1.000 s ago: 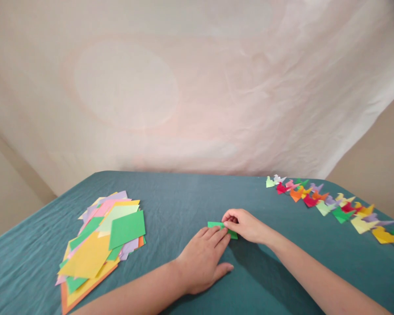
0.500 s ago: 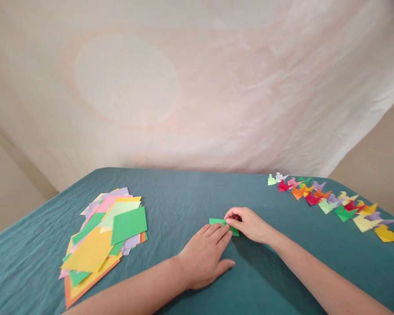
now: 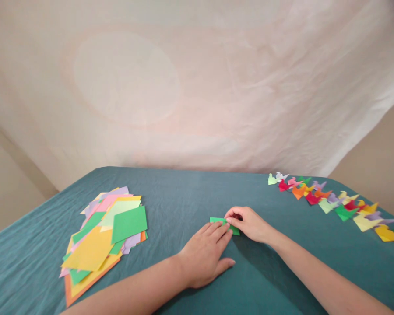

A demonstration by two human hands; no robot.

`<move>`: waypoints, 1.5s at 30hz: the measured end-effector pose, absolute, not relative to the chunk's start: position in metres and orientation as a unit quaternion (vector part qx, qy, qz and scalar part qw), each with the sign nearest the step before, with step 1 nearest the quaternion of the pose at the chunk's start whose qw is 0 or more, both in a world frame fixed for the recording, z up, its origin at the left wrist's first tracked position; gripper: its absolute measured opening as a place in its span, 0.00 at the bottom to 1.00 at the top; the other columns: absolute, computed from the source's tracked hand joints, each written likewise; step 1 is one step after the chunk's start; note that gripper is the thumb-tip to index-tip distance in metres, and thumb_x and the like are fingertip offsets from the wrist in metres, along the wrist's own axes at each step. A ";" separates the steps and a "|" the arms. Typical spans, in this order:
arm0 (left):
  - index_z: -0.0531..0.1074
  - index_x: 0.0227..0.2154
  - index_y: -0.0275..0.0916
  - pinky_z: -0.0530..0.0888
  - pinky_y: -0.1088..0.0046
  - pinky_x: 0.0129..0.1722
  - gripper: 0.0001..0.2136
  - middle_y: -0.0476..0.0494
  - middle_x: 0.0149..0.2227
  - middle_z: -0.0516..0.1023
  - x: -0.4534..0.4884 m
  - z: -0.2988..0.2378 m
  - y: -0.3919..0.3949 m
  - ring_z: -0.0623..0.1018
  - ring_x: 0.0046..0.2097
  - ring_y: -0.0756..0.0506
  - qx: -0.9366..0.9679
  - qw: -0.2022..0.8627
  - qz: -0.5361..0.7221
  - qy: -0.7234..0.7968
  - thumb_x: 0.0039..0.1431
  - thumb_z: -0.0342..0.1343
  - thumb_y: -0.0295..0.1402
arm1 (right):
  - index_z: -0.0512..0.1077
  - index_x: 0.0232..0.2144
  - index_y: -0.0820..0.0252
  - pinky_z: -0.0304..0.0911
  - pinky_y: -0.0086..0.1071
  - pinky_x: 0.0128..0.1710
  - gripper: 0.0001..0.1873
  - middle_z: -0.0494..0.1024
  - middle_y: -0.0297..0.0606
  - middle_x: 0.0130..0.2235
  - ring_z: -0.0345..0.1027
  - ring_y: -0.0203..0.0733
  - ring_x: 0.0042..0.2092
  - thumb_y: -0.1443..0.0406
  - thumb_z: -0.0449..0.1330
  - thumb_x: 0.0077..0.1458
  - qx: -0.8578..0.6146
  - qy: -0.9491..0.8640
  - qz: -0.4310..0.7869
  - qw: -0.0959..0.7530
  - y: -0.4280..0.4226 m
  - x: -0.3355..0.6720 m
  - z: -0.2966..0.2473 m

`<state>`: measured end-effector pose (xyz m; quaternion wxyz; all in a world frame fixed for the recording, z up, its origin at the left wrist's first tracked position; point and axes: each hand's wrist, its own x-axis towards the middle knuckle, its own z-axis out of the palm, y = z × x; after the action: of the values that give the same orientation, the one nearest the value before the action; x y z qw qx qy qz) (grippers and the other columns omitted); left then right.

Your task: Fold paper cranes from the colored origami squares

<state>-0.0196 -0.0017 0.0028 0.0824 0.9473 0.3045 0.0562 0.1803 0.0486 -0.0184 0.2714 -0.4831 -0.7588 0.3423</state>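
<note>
A small piece of green paper (image 3: 235, 230) lies on the table in front of me, mostly covered by my fingers. My left hand (image 3: 207, 253) rests flat on it, fingers stretched out over its lower left part and thumb apart on the cloth. At the paper's right side, my right hand (image 3: 248, 223) pinches its upper edge between thumb and forefinger, with the other fingers curled in. The two hands' fingertips nearly meet. How the paper is folded under them is hidden.
A loose pile of coloured paper sheets (image 3: 92, 249) lies on the left of the teal tablecloth (image 3: 177, 192). Several folded paper birds (image 3: 344, 212) stand in rows along the right side. A pale hanging sheet (image 3: 200, 87) closes off the back of the table.
</note>
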 end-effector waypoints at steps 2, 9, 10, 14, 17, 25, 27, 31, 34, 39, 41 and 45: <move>0.51 0.59 0.37 0.51 0.61 0.60 0.27 0.40 0.62 0.52 -0.020 0.003 -0.001 0.52 0.63 0.41 0.947 0.084 0.057 0.305 0.63 0.34 0.49 | 0.73 0.29 0.61 0.60 0.28 0.29 0.07 0.75 0.34 0.27 0.65 0.36 0.28 0.66 0.54 0.52 -0.484 -0.759 0.338 0.275 0.050 0.181 -0.020; 0.51 0.59 0.37 0.50 0.62 0.61 0.27 0.40 0.62 0.52 -0.022 0.003 0.003 0.52 0.62 0.41 0.943 0.090 0.065 0.312 0.63 0.35 0.47 | 0.72 0.29 0.60 0.60 0.29 0.32 0.08 0.75 0.35 0.29 0.67 0.37 0.31 0.65 0.54 0.54 -0.489 -0.767 0.284 0.303 0.053 0.180 -0.026; 0.51 0.59 0.37 0.50 0.62 0.61 0.27 0.40 0.62 0.52 -0.022 0.002 0.004 0.52 0.62 0.42 0.943 0.092 0.065 0.313 0.63 0.35 0.47 | 0.72 0.29 0.60 0.60 0.29 0.32 0.08 0.75 0.35 0.29 0.66 0.37 0.31 0.65 0.54 0.54 -0.489 -0.768 0.279 0.305 0.053 0.180 -0.026; 0.50 0.60 0.37 0.50 0.62 0.61 0.27 0.40 0.62 0.52 -0.023 0.001 0.004 0.51 0.63 0.42 0.943 0.099 0.064 0.312 0.63 0.35 0.48 | 0.72 0.30 0.60 0.60 0.29 0.33 0.08 0.75 0.35 0.29 0.66 0.37 0.31 0.65 0.53 0.54 -0.492 -0.772 0.269 0.300 0.052 0.179 -0.025; 0.50 0.60 0.37 0.49 0.62 0.61 0.27 0.40 0.62 0.52 -0.023 0.001 0.005 0.51 0.63 0.42 0.943 0.103 0.062 0.309 0.63 0.34 0.47 | 0.72 0.29 0.60 0.59 0.30 0.33 0.08 0.75 0.35 0.29 0.66 0.37 0.31 0.66 0.53 0.54 -0.494 -0.774 0.261 0.298 0.052 0.179 -0.024; 0.49 0.60 0.36 0.49 0.62 0.61 0.27 0.40 0.62 0.52 -0.024 0.000 0.007 0.51 0.63 0.42 0.944 0.112 0.062 0.303 0.63 0.35 0.47 | 0.72 0.29 0.60 0.59 0.29 0.33 0.07 0.75 0.35 0.29 0.66 0.37 0.31 0.67 0.53 0.54 -0.493 -0.780 0.254 0.291 0.052 0.179 -0.023; 0.49 0.60 0.37 0.49 0.62 0.61 0.27 0.40 0.62 0.52 -0.024 0.000 0.007 0.51 0.63 0.42 0.944 0.115 0.063 0.302 0.63 0.35 0.47 | 0.72 0.29 0.60 0.58 0.29 0.33 0.07 0.74 0.35 0.29 0.66 0.37 0.31 0.67 0.53 0.54 -0.496 -0.779 0.252 0.289 0.051 0.178 -0.023; 0.49 0.60 0.37 0.49 0.62 0.61 0.27 0.40 0.62 0.53 -0.024 -0.001 0.007 0.51 0.63 0.42 0.944 0.118 0.064 0.302 0.63 0.36 0.47 | 0.71 0.29 0.60 0.58 0.29 0.32 0.07 0.74 0.34 0.29 0.65 0.36 0.30 0.67 0.53 0.54 -0.501 -0.779 0.242 0.289 0.051 0.177 -0.024; 0.49 0.60 0.36 0.49 0.62 0.61 0.27 0.40 0.62 0.53 -0.024 -0.001 0.007 0.52 0.63 0.42 0.944 0.117 0.066 0.301 0.63 0.37 0.47 | 0.71 0.28 0.60 0.58 0.29 0.32 0.07 0.73 0.34 0.28 0.64 0.36 0.30 0.67 0.53 0.53 -0.504 -0.781 0.227 0.291 0.051 0.177 -0.025; 0.49 0.60 0.36 0.50 0.61 0.61 0.27 0.39 0.62 0.53 -0.024 -0.001 0.007 0.52 0.62 0.41 0.944 0.116 0.075 0.301 0.63 0.39 0.46 | 0.72 0.28 0.59 0.58 0.30 0.34 0.06 0.72 0.35 0.29 0.64 0.37 0.32 0.68 0.54 0.52 -0.508 -0.786 0.201 0.290 0.052 0.177 -0.026; 0.50 0.60 0.36 0.50 0.60 0.61 0.27 0.38 0.62 0.53 -0.024 -0.002 0.007 0.53 0.62 0.41 0.943 0.117 0.078 0.301 0.62 0.40 0.46 | 0.71 0.27 0.60 0.58 0.31 0.35 0.06 0.71 0.35 0.29 0.64 0.38 0.32 0.68 0.55 0.52 -0.509 -0.787 0.196 0.289 0.053 0.177 -0.027; 0.51 0.59 0.36 0.51 0.59 0.60 0.27 0.37 0.61 0.55 -0.024 -0.002 0.008 0.55 0.61 0.40 0.942 0.114 0.088 0.302 0.62 0.42 0.45 | 0.71 0.27 0.59 0.59 0.32 0.36 0.05 0.71 0.35 0.29 0.64 0.38 0.34 0.69 0.55 0.51 -0.512 -0.789 0.184 0.287 0.056 0.178 -0.029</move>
<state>-0.0243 0.0083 -0.0019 0.1140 0.9424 0.3019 0.0877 0.1784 0.0555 -0.0289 0.2866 -0.5122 -0.7886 0.1836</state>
